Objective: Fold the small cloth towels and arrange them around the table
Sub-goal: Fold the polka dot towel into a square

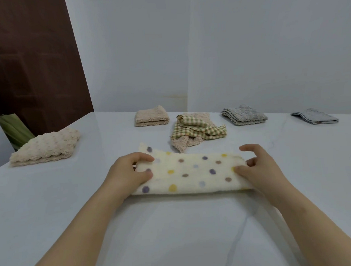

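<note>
— What do we see, starting at the left?
— A dark brown door point(31, 69), and below it something green and ribbed point(13, 129) behind the table's corner. On the smooth white table point(176, 234) lies a bumpy towel point(47, 146), cream, thick and folded, near the left edge.
— And right in front of us?
— Our left hand point(128, 174) pinches the left end of the dotted towel point(190, 173), thumb on top and fingers curled over the far edge. The towel is fluffy and cream, with purple, yellow and brown dots, and it is folded into a long narrow band at the middle of the table.
— Beyond it?
— A plush beige towel point(151, 118), folded into a small block by the far edge. To its right is a checked cloth point(198, 127), thin, woven in green and cream, crumpled over a fluffy beige piece.
— Our other hand?
— Our right hand point(259, 167) grips the right end, with the thumb pressed on top, the fingers bent round the end and the forefinger lifted clear.
— Farther right?
— A folded grey towel point(244, 115) with wavy edges, then a flat grey cloth point(315, 116), thin and folded.
— Which way does the dotted towel run?
— Its long axis runs left to right, one end toward each hand. A loose corner at the far left points away from us.
</note>
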### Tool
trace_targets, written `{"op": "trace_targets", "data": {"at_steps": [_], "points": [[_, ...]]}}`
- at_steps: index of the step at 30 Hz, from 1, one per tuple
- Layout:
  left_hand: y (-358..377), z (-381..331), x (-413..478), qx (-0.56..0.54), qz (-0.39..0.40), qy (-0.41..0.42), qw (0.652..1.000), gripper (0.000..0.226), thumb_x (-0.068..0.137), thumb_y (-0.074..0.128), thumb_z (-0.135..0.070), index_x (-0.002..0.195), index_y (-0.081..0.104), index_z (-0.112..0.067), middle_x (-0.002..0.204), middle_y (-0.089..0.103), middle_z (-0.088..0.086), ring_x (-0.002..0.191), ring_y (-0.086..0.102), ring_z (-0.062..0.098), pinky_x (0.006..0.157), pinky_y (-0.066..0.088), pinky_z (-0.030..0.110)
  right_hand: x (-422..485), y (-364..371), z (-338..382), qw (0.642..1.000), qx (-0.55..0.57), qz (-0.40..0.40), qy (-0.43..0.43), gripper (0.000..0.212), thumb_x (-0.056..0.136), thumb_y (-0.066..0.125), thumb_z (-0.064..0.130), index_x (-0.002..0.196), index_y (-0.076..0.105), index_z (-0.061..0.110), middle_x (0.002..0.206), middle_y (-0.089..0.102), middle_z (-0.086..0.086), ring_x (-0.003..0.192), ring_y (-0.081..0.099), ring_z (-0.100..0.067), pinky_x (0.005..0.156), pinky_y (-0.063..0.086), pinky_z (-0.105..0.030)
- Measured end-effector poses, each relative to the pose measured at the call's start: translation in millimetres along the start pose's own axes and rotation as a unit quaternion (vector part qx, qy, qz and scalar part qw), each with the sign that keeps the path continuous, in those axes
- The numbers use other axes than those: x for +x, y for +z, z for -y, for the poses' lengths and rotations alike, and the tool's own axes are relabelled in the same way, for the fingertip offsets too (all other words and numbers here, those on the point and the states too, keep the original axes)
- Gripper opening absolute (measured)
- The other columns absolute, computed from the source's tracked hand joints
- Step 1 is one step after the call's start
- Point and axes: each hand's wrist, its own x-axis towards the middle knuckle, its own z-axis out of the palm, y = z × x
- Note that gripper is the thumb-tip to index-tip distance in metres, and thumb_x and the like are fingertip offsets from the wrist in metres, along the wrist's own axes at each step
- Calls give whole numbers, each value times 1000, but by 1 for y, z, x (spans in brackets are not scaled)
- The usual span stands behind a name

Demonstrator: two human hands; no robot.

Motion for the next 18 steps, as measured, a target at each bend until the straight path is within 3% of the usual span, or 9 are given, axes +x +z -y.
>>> {"op": "trace_targets", "data": {"at_steps": [2,4,7,9,12,15,18], "points": [[3,1,0,93,26,-6,995,24,78,68,-9,90,64,-30,109,59,0,89,55,19,79,43,26,-1,-1,-1,998,-58,17,2,46,80,57,6,119,46,27,78,48,1,67,47,-12,54,37,-25],[6,1,-1,202,19,15,979,36,76,67,-12,107,61,-29,136,45,-1,112,48,24,90,42,26,-4,-1,2,994,-103,28,10,48,82,57,11,125,42,26,83,50,1,72,48,-11,54,36,-23],[16,-10,-13,285,-60,120,949,55,76,57,-37,130,48,-31,154,15,-5,139,19,20,111,25,33,-7,0,5,984,-176,16,23,54,86,55,34,134,32,24,104,57,-4,95,54,-22,68,40,-29],[35,-17,-20,325,-26,166,931,72,76,32,-60,141,33,-29,157,7,-5,145,4,16,115,9,34,-9,2,7,967,-252,10,35,57,87,50,46,135,30,24,119,56,-5,109,52,-26,75,37,-32],[64,-18,-26,425,112,169,882,59,93,21,-56,146,4,-37,157,-11,-9,144,-13,15,117,-6,40,-11,9,7,957,-288,34,30,57,86,53,42,136,30,27,124,55,-4,111,52,-25,75,36,-32],[71,-17,-29,454,208,135,856,53,95,16,-55,144,0,-44,156,-11,-11,144,-14,15,116,-9,43,-10,9,5,970,-241,25,8,53,86,54,27,134,33,32,125,54,-3,112,51,-24,80,40,-33],[70,-18,-30,459,197,126,857,53,95,16,-55,144,1,-45,156,-13,-12,142,-20,16,115,-12,47,-11,5,5,975,-219,-20,-24,50,88,50,19,134,34,31,122,54,-3,112,50,-25,76,38,-31]]}}
